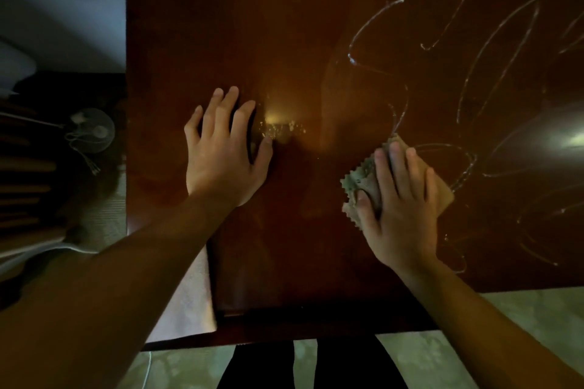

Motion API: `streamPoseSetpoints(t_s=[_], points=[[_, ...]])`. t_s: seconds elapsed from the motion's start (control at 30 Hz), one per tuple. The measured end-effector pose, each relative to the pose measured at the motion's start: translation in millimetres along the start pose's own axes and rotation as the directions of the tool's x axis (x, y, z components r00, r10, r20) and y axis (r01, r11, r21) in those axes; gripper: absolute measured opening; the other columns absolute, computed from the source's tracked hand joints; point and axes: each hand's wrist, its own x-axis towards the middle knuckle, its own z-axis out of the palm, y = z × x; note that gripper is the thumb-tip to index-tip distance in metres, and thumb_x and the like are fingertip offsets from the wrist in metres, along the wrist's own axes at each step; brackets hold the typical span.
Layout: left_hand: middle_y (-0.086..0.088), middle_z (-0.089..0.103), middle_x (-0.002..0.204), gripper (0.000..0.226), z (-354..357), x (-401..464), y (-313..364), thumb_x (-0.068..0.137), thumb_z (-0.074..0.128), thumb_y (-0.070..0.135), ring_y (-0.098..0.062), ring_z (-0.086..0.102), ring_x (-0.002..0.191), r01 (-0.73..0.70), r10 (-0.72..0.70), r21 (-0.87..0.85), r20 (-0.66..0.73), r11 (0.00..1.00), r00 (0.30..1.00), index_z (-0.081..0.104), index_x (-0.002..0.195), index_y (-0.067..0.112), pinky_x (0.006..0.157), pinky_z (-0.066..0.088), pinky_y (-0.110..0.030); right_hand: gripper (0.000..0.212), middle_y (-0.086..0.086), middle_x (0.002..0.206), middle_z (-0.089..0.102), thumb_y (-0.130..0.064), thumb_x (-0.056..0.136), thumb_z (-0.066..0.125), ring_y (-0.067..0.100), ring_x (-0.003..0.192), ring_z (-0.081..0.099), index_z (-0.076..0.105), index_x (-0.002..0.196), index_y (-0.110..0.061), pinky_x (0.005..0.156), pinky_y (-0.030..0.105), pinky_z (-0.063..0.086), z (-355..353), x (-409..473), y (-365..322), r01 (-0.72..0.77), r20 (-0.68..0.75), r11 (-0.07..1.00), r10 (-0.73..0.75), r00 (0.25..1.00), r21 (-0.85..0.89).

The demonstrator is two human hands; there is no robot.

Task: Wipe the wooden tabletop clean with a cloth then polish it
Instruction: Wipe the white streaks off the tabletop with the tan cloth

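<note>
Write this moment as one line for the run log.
left hand: flat on tabletop | right hand: pressing cloth | white streaks: remain at right

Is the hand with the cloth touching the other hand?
Apart. In the head view, the right hand presses the cloth, and bare tabletop shows between it and the left hand.
</note>
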Motion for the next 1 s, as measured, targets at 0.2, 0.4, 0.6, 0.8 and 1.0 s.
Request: streamPoseSetpoints(t_s=[0.2,0.4,0.6,0.8,1.0], points=[[-0.011,0.037,0.156,0.058,0,1,0,0.098,0.037,0.052,-0.028,0.025,0.15,0.019,-0.019,0.0,0.016,1.0,1.0,0.044,0.143,0.015,0.12,0.017,-0.051,0.073,0.013,0.169,0.021,-0.052,0.101,0.028,0.034,0.156,0.015,0.03,0.159,-0.008,0.123,0.061,0.014,3,10,-33,-0.054,-0.008,0.998,0.054,0.999,0.018],[-0.011,0.038,0.156,0.057,-1,1,4,0.099,0.035,0.051,-0.027,0.025,0.15,0.013,-0.014,0.027,0.043,1.0,0.999,0.043,0.143,0.015,0.121,0.017,-0.05,0.07,0.009,0.169,0.023,-0.053,0.102,0.034,0.028,0.158,0.012,0.031,0.16,-0.014,0.126,0.056,0.011,14,19,-108,0.106,-0.012,0.991,-0.105,0.994,0.088],[-0.011,0.035,0.158,0.059,-3,1,2,0.099,0.035,0.052,-0.026,0.021,0.152,0.029,-0.03,0.017,0.07,0.999,0.997,0.041,0.144,0.015,0.121,0.013,-0.049,0.068,0.006,0.168,0.022,-0.053,0.102,0.031,0.026,0.157,0.013,0.032,0.16,-0.017,0.126,0.054,0.012,-2,27,-14,0.122,0.013,0.992,-0.123,0.992,0.042],[-0.011,0.035,0.158,0.058,-4,0,2,0.1,0.037,0.051,-0.027,0.022,0.151,0.025,-0.026,0.019,0.073,1.0,0.997,0.043,0.144,0.013,0.121,0.015,-0.05,0.071,0.013,0.168,0.023,-0.051,0.102,0.029,0.035,0.156,0.017,0.033,0.158,-0.008,0.123,0.061,0.016,-8,36,17,0.013,-0.005,1.0,-0.013,1.0,-0.028],[-0.012,0.037,0.157,0.058,-4,1,4,0.099,0.036,0.05,-0.027,0.023,0.151,0.029,-0.032,0.031,0.076,0.999,0.997,0.043,0.144,0.014,0.121,0.017,-0.052,0.072,0.01,0.169,0.023,-0.056,0.101,0.028,0.029,0.157,0.014,0.03,0.159,-0.013,0.126,0.055,0.009,8,53,-84,0.091,-0.032,0.994,-0.09,0.995,0.053]])
